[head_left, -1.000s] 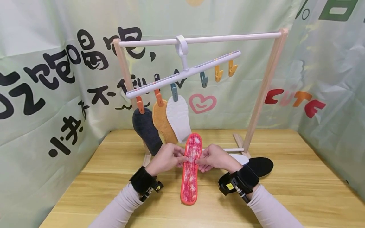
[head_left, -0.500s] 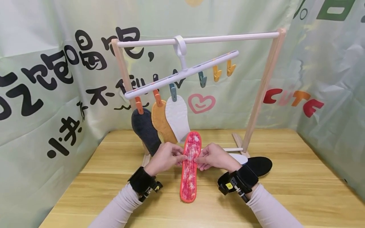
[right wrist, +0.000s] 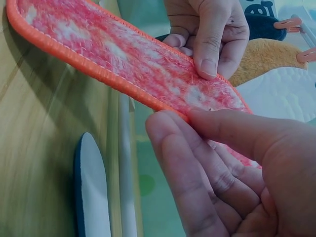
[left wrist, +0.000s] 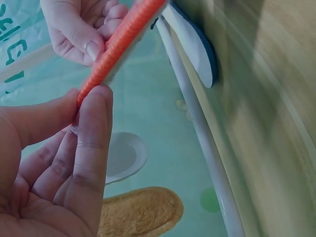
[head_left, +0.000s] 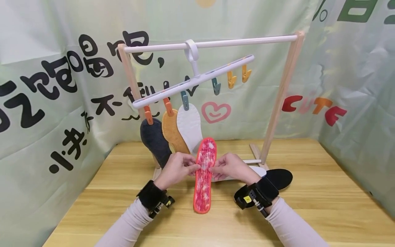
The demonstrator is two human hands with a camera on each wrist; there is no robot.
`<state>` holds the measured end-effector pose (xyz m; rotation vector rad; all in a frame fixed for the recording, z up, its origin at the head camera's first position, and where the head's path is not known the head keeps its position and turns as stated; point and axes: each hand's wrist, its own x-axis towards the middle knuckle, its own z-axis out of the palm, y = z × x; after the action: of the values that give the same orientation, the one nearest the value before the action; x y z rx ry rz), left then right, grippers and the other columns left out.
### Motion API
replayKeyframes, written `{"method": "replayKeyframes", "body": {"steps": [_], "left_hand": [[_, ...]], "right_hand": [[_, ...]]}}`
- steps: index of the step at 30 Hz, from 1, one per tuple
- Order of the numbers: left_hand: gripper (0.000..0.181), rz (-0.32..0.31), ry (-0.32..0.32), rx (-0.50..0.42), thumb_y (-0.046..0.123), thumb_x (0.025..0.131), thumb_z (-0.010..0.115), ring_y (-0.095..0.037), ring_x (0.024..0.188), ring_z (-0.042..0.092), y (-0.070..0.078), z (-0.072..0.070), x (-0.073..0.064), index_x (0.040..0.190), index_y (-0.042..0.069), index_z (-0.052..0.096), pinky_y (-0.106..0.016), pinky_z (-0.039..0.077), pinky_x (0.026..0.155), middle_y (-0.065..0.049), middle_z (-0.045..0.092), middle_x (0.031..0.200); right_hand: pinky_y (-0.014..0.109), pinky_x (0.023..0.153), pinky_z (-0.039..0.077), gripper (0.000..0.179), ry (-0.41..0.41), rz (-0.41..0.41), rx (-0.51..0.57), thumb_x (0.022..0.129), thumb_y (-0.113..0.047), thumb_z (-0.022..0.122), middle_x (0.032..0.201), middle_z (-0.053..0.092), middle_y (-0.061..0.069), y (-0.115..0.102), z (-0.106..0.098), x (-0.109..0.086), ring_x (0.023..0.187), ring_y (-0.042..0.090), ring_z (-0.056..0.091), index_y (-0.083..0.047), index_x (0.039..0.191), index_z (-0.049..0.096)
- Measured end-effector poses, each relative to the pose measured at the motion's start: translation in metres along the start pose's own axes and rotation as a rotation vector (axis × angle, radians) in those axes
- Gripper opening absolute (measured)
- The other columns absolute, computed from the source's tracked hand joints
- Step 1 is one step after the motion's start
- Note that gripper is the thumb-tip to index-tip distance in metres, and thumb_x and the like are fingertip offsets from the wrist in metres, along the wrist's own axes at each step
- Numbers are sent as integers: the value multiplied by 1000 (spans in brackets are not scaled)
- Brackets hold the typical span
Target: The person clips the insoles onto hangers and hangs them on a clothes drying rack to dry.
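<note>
One red-and-white insole (head_left: 203, 185), its long edges pinched between thumb and fingers by left hand (head_left: 179, 166) and right hand (head_left: 232, 168); a quilted white insole (head_left: 189, 123) hung beyond the fingertips, a black insole (head_left: 280, 179) laid right of them

From here I see fuzzy pile on the held insole (head_left: 203, 181), ribbed thread-like edging (left wrist: 121, 48), a smooth plastic-looking hanger (head_left: 172, 90), faintly glossy wood-grain tabletop (head_left: 314, 206), creased cloth backdrop (head_left: 355, 68).
</note>
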<state>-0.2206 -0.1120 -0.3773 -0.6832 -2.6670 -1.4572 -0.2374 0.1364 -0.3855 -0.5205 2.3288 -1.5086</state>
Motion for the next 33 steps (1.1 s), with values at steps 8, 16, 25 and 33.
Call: {"method": "replayKeyframes", "body": {"steps": [8, 16, 25, 33], "left_hand": [[5, 18, 39, 9, 12, 96, 82, -15, 68, 77, -1, -3, 5, 96, 7, 83, -34, 65, 66, -5, 80, 78], [6, 33, 69, -7, 11, 96, 81, -31, 72, 79, 0, -4, 7, 95, 6, 82, -42, 66, 68, -6, 80, 78], [6, 33, 92, -3, 12, 97, 80, -26, 74, 79, 5, -7, 12, 99, 6, 81, -31, 64, 66, -6, 80, 83], [11, 60, 98, -75, 11, 99, 79, -36, 82, 81, 9, -8, 20, 103, 1, 80, -34, 66, 69, -12, 81, 91]], "right_hand": [[52, 79, 66, 21, 29, -37, -19, 99, -15, 77, 80, 80, 13, -3, -5, 0, 83, 41, 80, 5, 94, 77], [51, 80, 66, 22, 40, -57, -7, 100, -15, 77, 82, 80, 17, -3, -8, 2, 84, 42, 81, 6, 96, 77], [50, 84, 66, 24, 54, -74, -36, 101, -20, 77, 90, 82, 19, -9, -20, 2, 88, 37, 81, 4, 99, 77], [32, 82, 66, 27, 126, -145, -153, 103, -23, 75, 101, 82, 17, -27, -44, 0, 86, 17, 80, 2, 112, 77]]}}
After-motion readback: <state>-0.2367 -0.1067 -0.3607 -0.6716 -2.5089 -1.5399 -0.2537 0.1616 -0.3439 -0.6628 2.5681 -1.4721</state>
